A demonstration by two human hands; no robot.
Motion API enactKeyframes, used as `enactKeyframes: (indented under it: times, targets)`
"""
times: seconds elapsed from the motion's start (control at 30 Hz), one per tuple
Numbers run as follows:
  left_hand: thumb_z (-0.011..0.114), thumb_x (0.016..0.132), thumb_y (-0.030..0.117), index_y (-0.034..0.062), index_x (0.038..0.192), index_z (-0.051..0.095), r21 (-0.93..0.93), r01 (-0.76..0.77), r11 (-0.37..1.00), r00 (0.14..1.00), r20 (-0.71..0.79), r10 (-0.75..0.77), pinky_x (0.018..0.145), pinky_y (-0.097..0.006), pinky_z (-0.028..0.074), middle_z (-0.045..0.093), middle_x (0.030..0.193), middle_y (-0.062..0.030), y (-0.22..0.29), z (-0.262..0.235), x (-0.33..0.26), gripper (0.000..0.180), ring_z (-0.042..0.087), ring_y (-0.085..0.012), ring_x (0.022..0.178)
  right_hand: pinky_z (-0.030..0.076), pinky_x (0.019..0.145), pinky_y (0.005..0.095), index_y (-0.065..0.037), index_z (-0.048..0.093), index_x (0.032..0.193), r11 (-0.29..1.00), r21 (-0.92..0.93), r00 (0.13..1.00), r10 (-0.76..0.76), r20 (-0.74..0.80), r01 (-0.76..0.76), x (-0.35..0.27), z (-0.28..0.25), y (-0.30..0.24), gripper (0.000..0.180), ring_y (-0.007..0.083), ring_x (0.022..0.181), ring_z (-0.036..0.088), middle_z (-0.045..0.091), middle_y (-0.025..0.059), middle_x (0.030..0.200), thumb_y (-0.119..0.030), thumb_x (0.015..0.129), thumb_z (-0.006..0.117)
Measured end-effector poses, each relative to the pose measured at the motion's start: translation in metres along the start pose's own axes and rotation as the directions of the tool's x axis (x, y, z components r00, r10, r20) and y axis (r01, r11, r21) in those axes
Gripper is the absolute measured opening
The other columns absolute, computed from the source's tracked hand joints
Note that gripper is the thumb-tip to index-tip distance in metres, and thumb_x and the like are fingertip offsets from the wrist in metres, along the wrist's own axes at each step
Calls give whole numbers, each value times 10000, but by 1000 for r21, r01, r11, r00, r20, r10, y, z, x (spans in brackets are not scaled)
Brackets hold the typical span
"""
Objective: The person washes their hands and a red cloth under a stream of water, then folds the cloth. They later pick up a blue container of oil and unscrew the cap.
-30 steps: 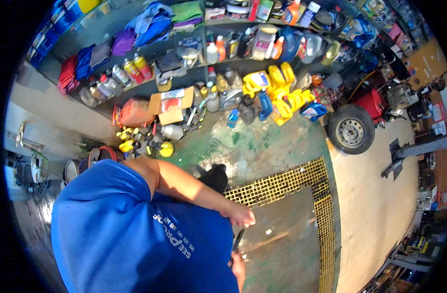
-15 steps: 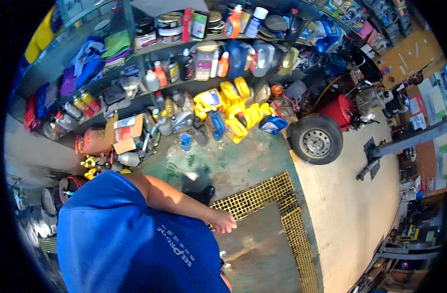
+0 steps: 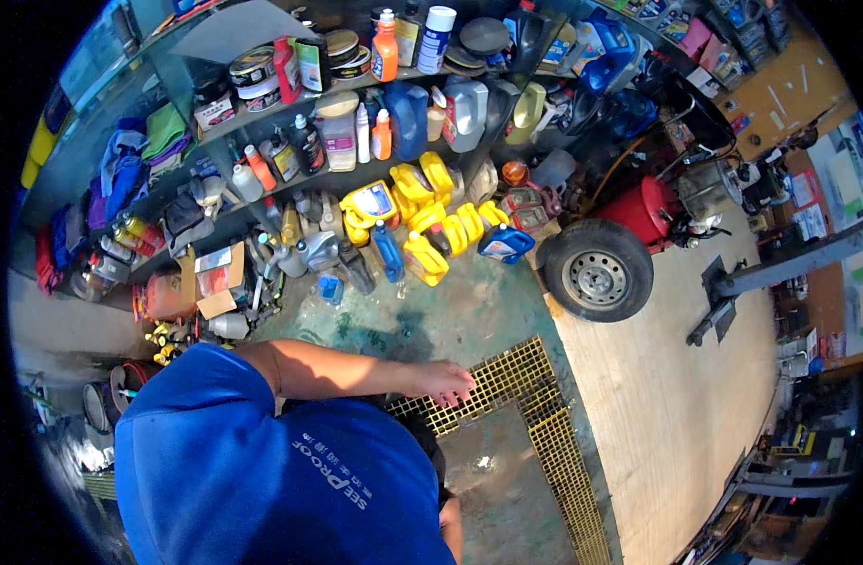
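Swung outward since earlier, the bare left hand (image 3: 447,381), relaxed and seemingly empty, hangs over yellow latticed floor grating (image 3: 512,372) running toward two o'clock, likely for drainage, while the mostly hidden right hand (image 3: 451,529) cannot be read.

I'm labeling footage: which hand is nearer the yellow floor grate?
Left. The left hand is held out above the grate, overlapping it in this view; the right arm shows lower, beside the blue shirt, apart from the grate, its hand unclear.
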State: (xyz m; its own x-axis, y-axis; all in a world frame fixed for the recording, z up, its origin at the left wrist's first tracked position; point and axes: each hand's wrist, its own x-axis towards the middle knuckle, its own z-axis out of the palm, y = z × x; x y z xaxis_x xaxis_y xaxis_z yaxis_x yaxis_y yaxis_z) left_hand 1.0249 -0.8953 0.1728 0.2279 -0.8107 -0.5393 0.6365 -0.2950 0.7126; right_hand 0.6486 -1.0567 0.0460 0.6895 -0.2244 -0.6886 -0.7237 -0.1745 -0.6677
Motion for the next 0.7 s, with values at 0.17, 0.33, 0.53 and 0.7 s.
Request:
enactKeyframes:
  times: [0.17, 0.33, 0.53, 0.7]
  targets:
    - [580, 949, 283, 93, 1238, 541, -138, -380, 915, 919, -173, 355, 748, -290, 529, 635, 1040, -43, 65, -30, 8, 348, 613, -149, 893, 503, 692, 342, 23, 643, 1110, 907, 399, 989, 150, -13, -132, 54, -25, -12, 353, 193, 788, 611, 675, 83, 954, -219, 913, 477]
    - [627, 887, 352, 45, 1327, 445, 315, -918, 240, 199, -159, 967, 915, -354, 451, 532, 1251, -105, 255, 11, -77, 566, 549, -221, 1112, 507, 805, 353, 26, 569, 1220, 904, 374, 974, -226, 8, 207, 82, -107, -77, 397, 235, 927, 642, 667, 111, 1081, -225, 941, 440]
    - [627, 882, 337, 40, 1331, 441, 722, -676, -145, -256, -45, 966, 940, -371, 428, 522, 1268, -116, 320, 73, -61, 569, 527, -234, 1140, 504, 800, 365, -51, 566, 1261, 979, -113, 984, -167, 59, 172, 207, -220, -44, 407, 268, 941, 648, 676, 147, 1088, -174, 876, 514]
    - [626, 878, 324, 35, 1334, 438, 819, -544, -180, -327, -9, 945, 961, -385, 410, 513, 1282, -126, 354, 119, -2, 572, 508, -246, 1164, 488, 853, 329, 61, 472, 1307, 988, -26, 955, -141, 261, 153, 272, -281, -28, 474, 256, 917, 638, 670, 179, 1047, -135, 881, 537]
